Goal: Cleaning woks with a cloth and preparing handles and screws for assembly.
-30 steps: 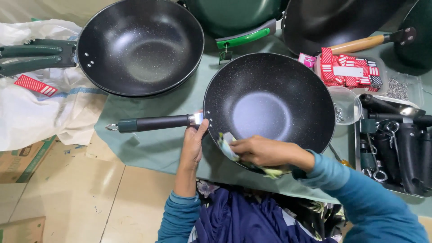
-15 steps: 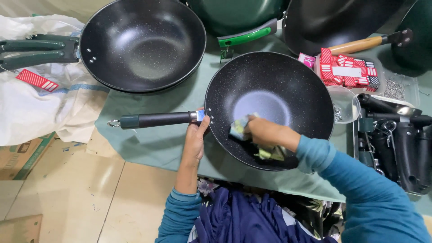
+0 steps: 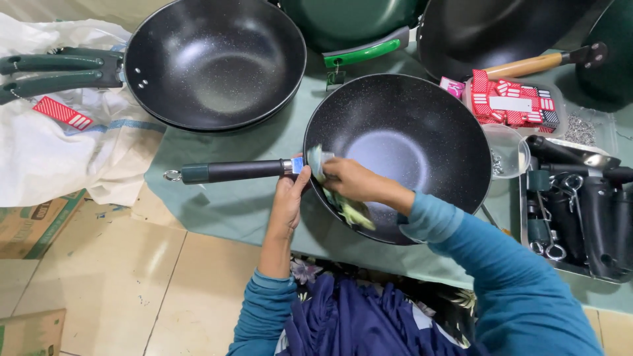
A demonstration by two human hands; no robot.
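— So, what are the hands doing?
— Her left hand (image 3: 288, 198) is gripping the black wok (image 3: 402, 155) where its dark handle (image 3: 231, 172) joins the rim. The right hand (image 3: 349, 181) is closing around a greenish cloth (image 3: 339, 198), pressing it against the inner wall.
— And the wok?
— It is sitting on the green table cover (image 3: 224, 198).

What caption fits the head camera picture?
Right hand wipes a speckled black wok with a cloth; left hand steadies it.
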